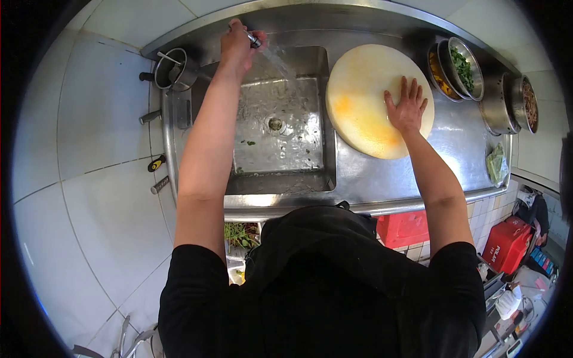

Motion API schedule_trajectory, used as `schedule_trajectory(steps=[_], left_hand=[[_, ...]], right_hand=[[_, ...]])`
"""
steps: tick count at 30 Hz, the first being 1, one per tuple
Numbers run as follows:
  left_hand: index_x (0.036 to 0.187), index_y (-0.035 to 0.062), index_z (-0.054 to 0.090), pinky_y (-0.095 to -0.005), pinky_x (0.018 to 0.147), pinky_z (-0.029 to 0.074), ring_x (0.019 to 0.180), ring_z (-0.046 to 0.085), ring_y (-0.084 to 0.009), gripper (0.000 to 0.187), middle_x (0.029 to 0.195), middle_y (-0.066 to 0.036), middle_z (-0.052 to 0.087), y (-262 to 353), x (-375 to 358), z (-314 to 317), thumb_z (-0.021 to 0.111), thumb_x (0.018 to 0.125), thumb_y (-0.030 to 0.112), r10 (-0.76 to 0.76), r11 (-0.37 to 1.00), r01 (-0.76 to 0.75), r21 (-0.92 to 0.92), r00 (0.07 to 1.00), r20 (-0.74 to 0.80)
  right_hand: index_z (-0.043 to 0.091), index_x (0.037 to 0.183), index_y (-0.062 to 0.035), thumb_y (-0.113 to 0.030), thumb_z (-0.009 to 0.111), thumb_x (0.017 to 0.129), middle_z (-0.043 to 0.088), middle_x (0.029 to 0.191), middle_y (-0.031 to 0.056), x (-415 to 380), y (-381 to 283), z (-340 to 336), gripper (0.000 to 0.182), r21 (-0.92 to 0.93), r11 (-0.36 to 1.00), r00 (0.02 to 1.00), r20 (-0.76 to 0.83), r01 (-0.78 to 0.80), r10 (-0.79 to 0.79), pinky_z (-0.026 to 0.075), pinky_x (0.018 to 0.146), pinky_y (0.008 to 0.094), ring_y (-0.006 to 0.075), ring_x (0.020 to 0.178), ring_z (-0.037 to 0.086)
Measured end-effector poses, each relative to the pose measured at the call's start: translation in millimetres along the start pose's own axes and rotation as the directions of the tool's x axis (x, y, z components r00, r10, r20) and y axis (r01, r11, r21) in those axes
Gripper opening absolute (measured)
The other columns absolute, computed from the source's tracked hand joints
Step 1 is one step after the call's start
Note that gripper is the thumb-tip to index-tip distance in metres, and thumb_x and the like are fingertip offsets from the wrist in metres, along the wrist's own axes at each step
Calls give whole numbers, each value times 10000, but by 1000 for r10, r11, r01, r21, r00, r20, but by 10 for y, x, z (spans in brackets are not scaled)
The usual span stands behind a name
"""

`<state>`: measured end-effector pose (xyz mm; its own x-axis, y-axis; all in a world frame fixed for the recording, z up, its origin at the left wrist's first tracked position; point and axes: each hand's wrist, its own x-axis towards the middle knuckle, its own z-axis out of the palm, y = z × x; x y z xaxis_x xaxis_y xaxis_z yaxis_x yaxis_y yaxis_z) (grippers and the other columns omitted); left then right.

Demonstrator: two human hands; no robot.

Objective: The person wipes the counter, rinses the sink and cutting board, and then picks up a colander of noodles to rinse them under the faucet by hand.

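At the back of the sink (280, 155), my left hand (240, 45) is closed around a metal spray nozzle (255, 42). Water sprays from it down into the basin, where small green scraps lie near the drain. My right hand (409, 106) rests flat with fingers spread on a thick round white cutting board (361, 77). The board has orange-yellow stains and lies on the steel counter just right of the sink.
A metal pot (185, 74) with utensils stands left of the sink. Bowls with greens (462, 68) and metal pots (496, 107) are at the back right. A plastic bag (495, 164) lies by the right edge. Knife handles (150, 117) stick out at left.
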<state>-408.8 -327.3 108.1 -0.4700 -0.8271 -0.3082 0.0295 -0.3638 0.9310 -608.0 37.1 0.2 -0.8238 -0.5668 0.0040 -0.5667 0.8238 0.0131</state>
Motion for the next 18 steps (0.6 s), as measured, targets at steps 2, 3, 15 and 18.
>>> schedule_trajectory(steps=[2, 3, 15, 18], left_hand=[[1030, 12, 412, -424, 658, 564, 704, 652, -263, 368, 788, -173, 611, -44, 19, 53, 341, 1035, 373, -2, 1000, 2, -30, 1000, -4], [1035, 10, 414, -428, 662, 561, 713, 654, -263, 370, 816, -178, 617, -66, 27, 73, 344, 1034, 373, -7, 998, 6, -63, 1000, -16], [1271, 2, 442, -459, 1090, 313, 1248, 488, -302, 605, 1272, -227, 553, -224, -58, -65, 403, 985, 534, -56, 996, 45, 71, 986, 156], [1415, -4, 340, -447, 1143, 211, 1375, 341, -291, 785, 1436, -211, 412, -274, -420, -313, 430, 940, 615, -75, 989, 59, 137, 990, 116]], right_hand=[[212, 1522, -178, -620, 388, 899, 129, 1586, 140, -3, 1, -11, 784, 16, 1000, 1000, -2, -6, 6, 62, 1169, 533, 328, 1467, 84], [212, 1522, -181, -621, 387, 899, 124, 1587, 139, -8, 1, -12, 783, 29, 1000, 1000, -1, -4, 4, 59, 1169, 533, 329, 1468, 81], [196, 1526, -189, -618, 375, 907, 110, 1592, 125, -9, 2, -54, 774, 16, 1000, 999, 31, -12, 11, 41, 1175, 518, 317, 1471, 72], [199, 1526, -190, -619, 369, 909, 110, 1592, 125, -4, 2, -55, 770, 22, 1000, 1000, 27, -15, 14, 42, 1177, 513, 315, 1472, 69]])
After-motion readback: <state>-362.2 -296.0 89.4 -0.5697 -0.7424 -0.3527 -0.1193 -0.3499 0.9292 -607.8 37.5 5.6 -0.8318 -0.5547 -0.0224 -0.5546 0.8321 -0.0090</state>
